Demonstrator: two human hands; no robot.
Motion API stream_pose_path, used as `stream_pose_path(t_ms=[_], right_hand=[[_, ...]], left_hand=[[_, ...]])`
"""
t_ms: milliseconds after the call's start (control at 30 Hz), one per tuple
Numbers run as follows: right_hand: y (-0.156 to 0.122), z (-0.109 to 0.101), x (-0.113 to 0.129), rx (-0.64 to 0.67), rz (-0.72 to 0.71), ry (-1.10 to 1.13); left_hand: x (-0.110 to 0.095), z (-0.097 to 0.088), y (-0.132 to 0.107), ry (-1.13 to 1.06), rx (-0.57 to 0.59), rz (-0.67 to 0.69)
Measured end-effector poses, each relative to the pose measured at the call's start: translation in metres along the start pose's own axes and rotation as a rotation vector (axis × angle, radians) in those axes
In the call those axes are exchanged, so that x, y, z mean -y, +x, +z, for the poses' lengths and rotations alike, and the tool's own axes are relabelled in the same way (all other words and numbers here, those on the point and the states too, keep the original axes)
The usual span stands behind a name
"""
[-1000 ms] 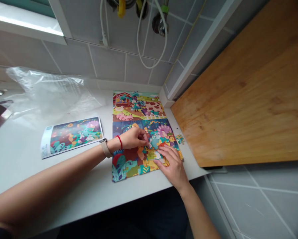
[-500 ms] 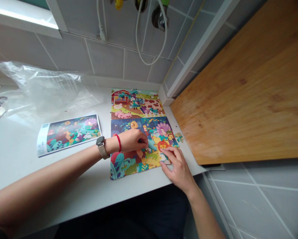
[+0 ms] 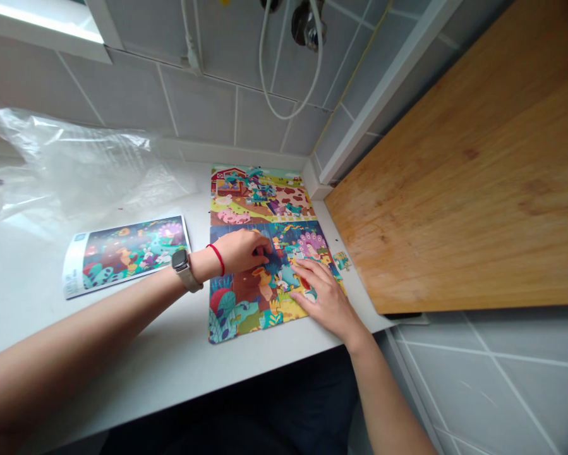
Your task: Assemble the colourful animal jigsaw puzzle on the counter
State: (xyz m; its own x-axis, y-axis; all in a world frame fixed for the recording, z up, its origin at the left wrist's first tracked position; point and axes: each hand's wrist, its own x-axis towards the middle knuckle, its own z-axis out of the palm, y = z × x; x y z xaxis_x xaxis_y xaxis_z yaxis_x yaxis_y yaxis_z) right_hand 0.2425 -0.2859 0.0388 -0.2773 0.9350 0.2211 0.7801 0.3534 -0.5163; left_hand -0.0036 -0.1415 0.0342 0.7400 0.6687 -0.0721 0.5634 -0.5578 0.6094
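Note:
A colourful animal jigsaw puzzle (image 3: 246, 322) lies on the white countertop, its pieces largely fitted together. My left hand (image 3: 243, 249), with a watch and a red cord at the wrist, is over the puzzle's dark blue upper part. Its fingers are curled together and hide whatever may be between them. On the puzzle's right side rests my right hand (image 3: 326, 297), fingers stretched out, covering part of the picture. Behind the puzzle is a farm-scene board (image 3: 234, 217) with several loose pieces on it. A single puzzle piece (image 3: 341, 261) sits off the right edge.
A picture leaflet (image 3: 132, 253) lies left of the puzzle, partly behind my left forearm. Farther back is a crumpled clear plastic bag (image 3: 89, 170). A wooden panel (image 3: 454, 189) stands close on the right. A white cable (image 3: 288, 117) hangs against the tiled wall.
My left hand has moved slightly up and left over the puzzle, uncovering the fox and rabbit area. My right hand has slid left and up, fingers now flatter over the lion's area.

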Motion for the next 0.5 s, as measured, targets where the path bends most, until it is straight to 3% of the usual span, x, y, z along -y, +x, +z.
stream_pose_path(t_ms=[133,200,300,500], right_hand=[[-0.014,-0.021,-0.011,-0.218,0.084,0.007],[-0.024,-0.03,-0.014,-0.248,0.125,-0.009],[-0.038,-0.036,-0.012,-0.148,0.14,-0.009],[-0.054,-0.031,-0.004,0.031,0.154,-0.023]], left_hand=[[0.0,0.0,-0.001,0.024,-0.021,-0.04],[-0.005,0.001,-0.003,0.08,-0.03,-0.064],[-0.018,0.007,-0.009,0.189,-0.046,-0.035],[-0.051,0.035,-0.019,0.277,-0.113,0.174]])
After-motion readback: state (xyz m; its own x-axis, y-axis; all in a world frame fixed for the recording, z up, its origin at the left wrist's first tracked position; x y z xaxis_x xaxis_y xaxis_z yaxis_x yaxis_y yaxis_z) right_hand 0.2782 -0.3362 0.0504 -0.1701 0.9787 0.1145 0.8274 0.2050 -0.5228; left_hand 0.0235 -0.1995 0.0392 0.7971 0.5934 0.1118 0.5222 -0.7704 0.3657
